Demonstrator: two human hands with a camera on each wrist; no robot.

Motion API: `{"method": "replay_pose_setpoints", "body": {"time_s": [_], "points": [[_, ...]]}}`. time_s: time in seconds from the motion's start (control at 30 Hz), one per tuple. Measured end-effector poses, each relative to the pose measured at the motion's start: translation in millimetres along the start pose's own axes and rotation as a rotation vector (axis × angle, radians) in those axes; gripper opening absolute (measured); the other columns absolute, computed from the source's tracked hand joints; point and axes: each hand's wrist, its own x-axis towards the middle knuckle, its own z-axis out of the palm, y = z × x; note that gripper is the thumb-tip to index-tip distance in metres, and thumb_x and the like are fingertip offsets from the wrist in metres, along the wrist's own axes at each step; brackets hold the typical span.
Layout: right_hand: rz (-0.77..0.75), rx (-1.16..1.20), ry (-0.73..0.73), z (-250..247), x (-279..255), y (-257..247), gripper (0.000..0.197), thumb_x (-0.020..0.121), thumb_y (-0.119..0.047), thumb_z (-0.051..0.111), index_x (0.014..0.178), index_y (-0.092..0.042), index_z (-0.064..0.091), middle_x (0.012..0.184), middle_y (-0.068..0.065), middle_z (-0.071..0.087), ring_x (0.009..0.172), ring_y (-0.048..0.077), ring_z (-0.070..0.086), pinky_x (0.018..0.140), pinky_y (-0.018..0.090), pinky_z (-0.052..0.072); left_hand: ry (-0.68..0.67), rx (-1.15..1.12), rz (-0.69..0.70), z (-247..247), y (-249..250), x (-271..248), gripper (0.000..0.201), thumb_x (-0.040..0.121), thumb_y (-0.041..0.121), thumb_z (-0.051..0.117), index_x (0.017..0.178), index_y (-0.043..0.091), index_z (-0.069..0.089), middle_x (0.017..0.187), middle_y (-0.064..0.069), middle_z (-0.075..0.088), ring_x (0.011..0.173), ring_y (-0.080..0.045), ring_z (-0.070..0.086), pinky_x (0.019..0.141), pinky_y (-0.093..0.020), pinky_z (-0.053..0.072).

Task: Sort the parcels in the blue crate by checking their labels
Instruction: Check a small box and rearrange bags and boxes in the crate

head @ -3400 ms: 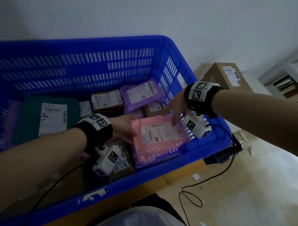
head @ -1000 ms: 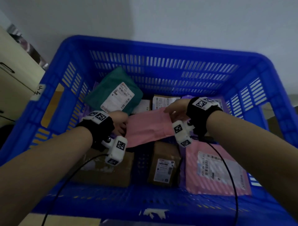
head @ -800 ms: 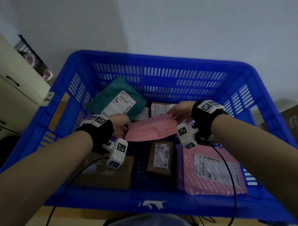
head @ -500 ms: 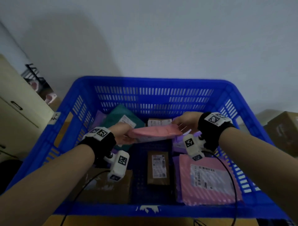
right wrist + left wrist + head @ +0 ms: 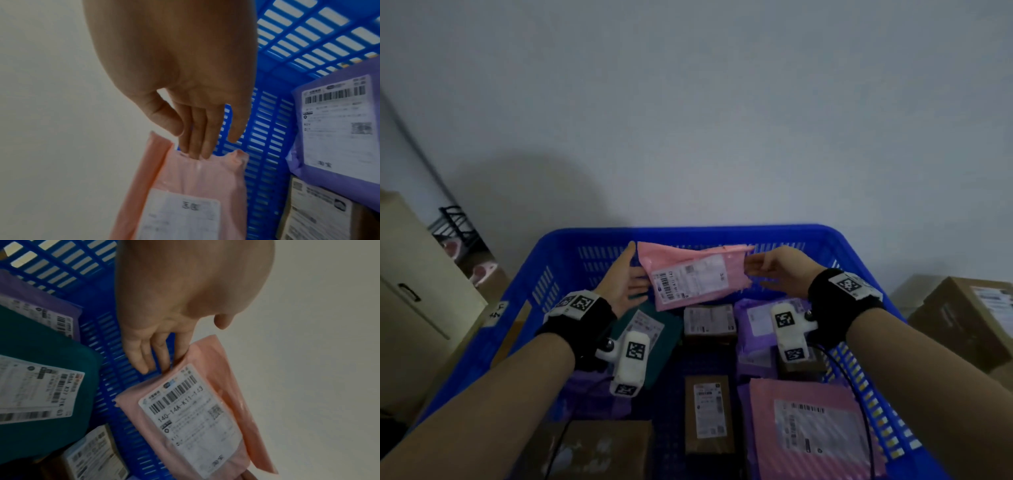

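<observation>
- Plain grey wall [image 5: 722,120] behind, beige cabinet [image 5: 410,281] off to the left, cardboard box [image 5: 969,318] on the right.
- Blue crate [image 5: 571,260] sits below with parcels inside: a green mailer [image 5: 657,339], purple mailer [image 5: 753,322], brown boxes and a second pink bag [image 5: 811,428].
- Pink parcel [image 5: 698,279] is held up over the crate's far side, label facing the person.
- Right hand [image 5: 780,274] pinches its right edge.
- Left hand [image 5: 619,284] has straight fingers against the left edge, so relaxed, not gripping.
</observation>
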Motion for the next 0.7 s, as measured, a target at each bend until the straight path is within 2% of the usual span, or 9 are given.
{"method": "replay_pose_setpoints", "body": {"time_s": [0.1, 0.13, 0.23, 0.3, 0.43, 0.53, 0.57, 0.63, 0.7], "points": [[-0.144, -0.073, 0.012, 2, -5, -5, 0.047, 0.082, 0.013, 0.029, 0.111, -0.006, 0.06, 0.109, 0.006, 0.062, 0.104, 0.018, 0.054, 0.086, 0.031, 0.035, -0.016, 0.02, 0.08, 4, 8, 1, 0.074, 0.09, 0.066, 0.031, 0.122, 0.005, 0.058, 0.107, -0.004, 0.06, 0.118, -0.021, 0.043, 0.114, -0.042, 0.023], [-0.177, -0.088, 0.016, 3, -6, -6, 0.047, 0.081, 0.014, 0.031, 0.113, -0.005, 0.061, 0.111, 0.007, 0.062, 0.105, 0.019, 0.053, 0.087, 0.031, 0.035, -0.025, 0.038, 0.096, 4, 9, 1, 0.074, 0.091, 0.065, 0.031, 0.121, 0.004, 0.06, 0.105, -0.002, 0.06, 0.121, -0.021, 0.042, 0.114, -0.042, 0.022], [-0.248, -0.065, 0.03, 2, -5, -5, 0.049, 0.08, 0.015, 0.036, 0.117, -0.001, 0.064, 0.113, 0.012, 0.064, 0.104, 0.02, 0.054, 0.078, 0.03, 0.043, -0.074, 0.052, 0.107, 2, 9, 5, 0.076, 0.089, 0.067, 0.035, 0.126, 0.005, 0.059, 0.124, -0.008, 0.058, 0.117, -0.025, 0.047, 0.109, -0.04, 0.032], [-0.271, -0.057, 0.027, 4, -7, -5, 0.047, 0.081, 0.015, 0.038, 0.114, -0.003, 0.065, 0.109, 0.011, 0.064, 0.1, 0.019, 0.054, 0.075, 0.028, 0.045, -0.086, 0.032, 0.109, 1, 8, 4, 0.069, 0.09, 0.063, 0.04, 0.125, 0.007, 0.058, 0.125, -0.011, 0.058, 0.111, -0.027, 0.052, 0.102, -0.039, 0.039], [-0.29, -0.031, 0.056, 14, -5, -2, 0.038, 0.083, 0.015, 0.044, 0.115, 0.006, 0.062, 0.102, 0.012, 0.062, 0.091, 0.02, 0.056, 0.075, 0.028, 0.048, -0.013, 0.045, 0.165, 9, 4, 0, 0.026, 0.094, 0.026, 0.057, 0.112, 0.008, 0.063, 0.12, -0.013, 0.063, 0.093, -0.024, 0.061, 0.093, -0.037, 0.047], [-0.281, -0.053, 0.115, 24, 3, 7, 0.024, 0.085, 0.01, 0.053, 0.106, 0.002, 0.061, 0.096, 0.013, 0.059, 0.089, 0.025, 0.054, 0.069, 0.03, 0.044, 0.087, 0.107, 0.172, 16, -5, 2, 0.025, 0.093, 0.013, 0.059, 0.116, 0.004, 0.06, 0.11, -0.012, 0.063, 0.095, -0.024, 0.059, 0.094, -0.04, 0.047], [-0.272, -0.068, 0.115, 27, 5, 12, 0.023, 0.085, 0.008, 0.055, 0.105, 0.0, 0.059, 0.093, 0.014, 0.059, 0.09, 0.024, 0.053, 0.067, 0.032, 0.043, 0.111, 0.117, 0.171, 17, -9, 5, 0.022, 0.093, 0.013, 0.059, 0.113, 0.004, 0.061, 0.107, -0.013, 0.063, 0.095, -0.025, 0.059, 0.095, -0.041, 0.047], [-0.231, -0.093, 0.124, 30, 14, 24, 0.034, 0.085, 0.006, 0.059, 0.114, -0.008, 0.049, 0.09, 0.012, 0.059, 0.087, 0.025, 0.053, 0.068, 0.036, 0.044, 0.141, 0.13, 0.159, 18, -17, 11, 0.008, 0.094, 0.01, 0.056, 0.092, 0.004, 0.062, 0.101, -0.015, 0.064, 0.093, -0.027, 0.061, 0.092, -0.045, 0.052], [-0.172, -0.13, 0.122, 31, 23, 39, 0.048, 0.083, 0.005, 0.061, 0.124, -0.012, 0.042, 0.097, 0.017, 0.061, 0.088, 0.027, 0.055, 0.073, 0.043, 0.048, 0.16, 0.159, 0.131, 16, -30, 18, 0.017, 0.094, 0.008, 0.055, 0.078, 0.007, 0.06, 0.095, -0.018, 0.063, 0.088, -0.029, 0.063, 0.086, -0.047, 0.055]]}}
